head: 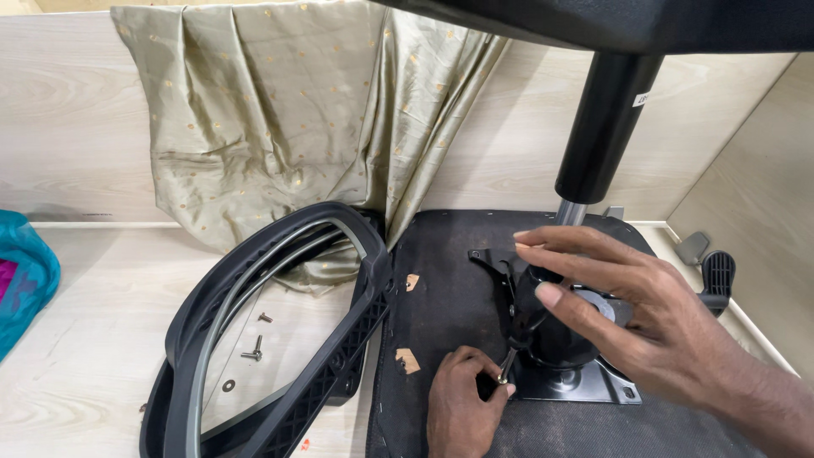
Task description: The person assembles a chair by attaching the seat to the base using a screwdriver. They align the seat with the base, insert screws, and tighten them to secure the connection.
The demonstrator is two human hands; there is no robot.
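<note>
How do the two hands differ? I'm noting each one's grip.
The left hand is curled shut on a thin metal tool; the right hand is spread open over the black mechanism. The left sits lower, by the base plate. Both work over the upturned seat.

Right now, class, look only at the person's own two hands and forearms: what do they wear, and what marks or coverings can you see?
Both the left hand and the right hand are bare: no gloves, rings or watch visible. The right forearm shows no sleeve up to the picture's edge. Nails are short and unpainted.
</note>
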